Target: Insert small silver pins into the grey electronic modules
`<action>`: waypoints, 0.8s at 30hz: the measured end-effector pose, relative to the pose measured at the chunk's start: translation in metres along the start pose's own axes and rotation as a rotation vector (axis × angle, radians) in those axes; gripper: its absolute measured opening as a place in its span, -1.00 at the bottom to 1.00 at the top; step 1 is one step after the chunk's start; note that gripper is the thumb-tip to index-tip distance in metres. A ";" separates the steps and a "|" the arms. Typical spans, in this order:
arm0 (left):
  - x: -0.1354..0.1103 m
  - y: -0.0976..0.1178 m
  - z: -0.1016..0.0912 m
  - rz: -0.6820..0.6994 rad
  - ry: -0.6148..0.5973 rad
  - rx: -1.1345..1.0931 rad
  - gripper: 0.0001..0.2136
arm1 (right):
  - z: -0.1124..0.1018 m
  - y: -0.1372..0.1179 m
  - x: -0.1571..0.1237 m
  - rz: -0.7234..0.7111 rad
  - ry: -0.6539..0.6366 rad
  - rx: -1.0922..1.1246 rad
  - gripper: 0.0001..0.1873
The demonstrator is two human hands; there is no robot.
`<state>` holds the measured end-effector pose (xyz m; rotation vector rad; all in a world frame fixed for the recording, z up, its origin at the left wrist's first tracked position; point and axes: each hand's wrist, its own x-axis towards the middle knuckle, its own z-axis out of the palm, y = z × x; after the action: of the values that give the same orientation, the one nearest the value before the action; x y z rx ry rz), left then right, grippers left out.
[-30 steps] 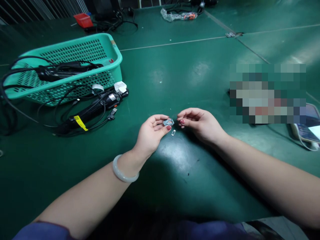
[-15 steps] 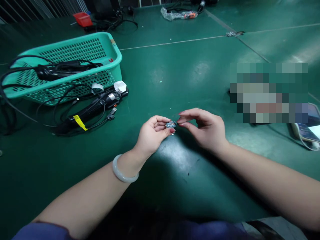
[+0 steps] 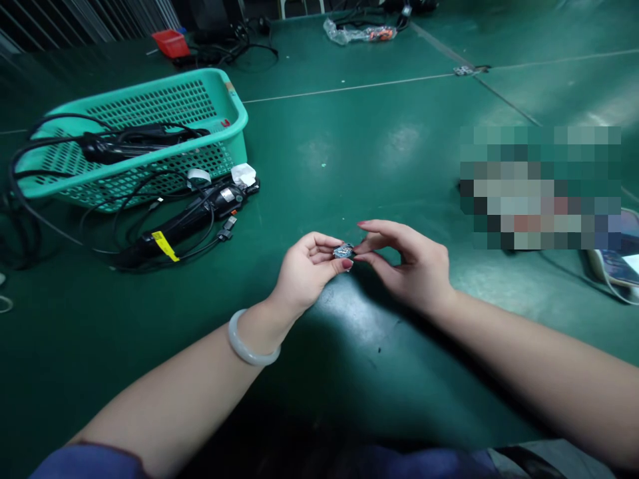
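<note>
My left hand [image 3: 305, 271] is curled, pinching a small metallic circuit piece [image 3: 343, 251] between thumb and fingers above the green table [image 3: 349, 153]. My right hand [image 3: 408, 261] meets it from the right, thumb and finger pinched against the same piece, the forefinger raised. A pale bangle [image 3: 248, 344] sits on my left wrist. The tiny clear part that lay on the table below is hidden behind my fingers.
A teal plastic basket [image 3: 150, 133] with black cables stands at the left. In front of it lies a black tool with a yellow tag [image 3: 184, 223] and loose wires. A red tray [image 3: 170, 42] and a plastic bag [image 3: 357, 31] lie far back. A device [image 3: 616, 263] is at the right edge.
My right hand closed in on the piece held by my left hand and now pinches it too. The small clear part on the table went out of sight.
</note>
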<state>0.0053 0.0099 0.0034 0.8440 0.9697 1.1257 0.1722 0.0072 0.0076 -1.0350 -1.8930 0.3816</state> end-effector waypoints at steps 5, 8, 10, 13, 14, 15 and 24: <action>0.000 0.000 0.000 0.000 0.008 0.007 -0.68 | 0.001 0.000 -0.001 0.006 0.019 -0.018 -0.56; 0.000 0.000 0.000 0.007 0.004 -0.008 -0.67 | 0.001 0.000 -0.002 -0.019 0.029 -0.006 -0.54; 0.000 -0.001 0.000 0.007 0.002 -0.017 -0.67 | 0.001 0.000 -0.002 -0.024 0.029 -0.012 -0.55; 0.000 -0.001 0.001 0.014 0.007 -0.012 -0.66 | 0.001 -0.001 -0.002 -0.036 0.039 -0.064 -0.57; 0.000 -0.001 0.001 0.016 0.009 -0.008 -0.66 | 0.000 -0.001 -0.001 -0.047 0.044 -0.085 -0.58; 0.000 -0.001 0.001 0.019 0.010 -0.004 -0.66 | 0.000 -0.002 -0.001 -0.059 0.048 -0.103 -0.59; -0.004 0.001 0.003 0.069 0.021 0.029 -0.67 | 0.003 -0.005 0.001 0.207 0.046 0.037 -0.66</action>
<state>0.0074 0.0062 0.0064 0.8959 0.9828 1.1838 0.1666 0.0056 0.0097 -1.2090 -1.7371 0.5058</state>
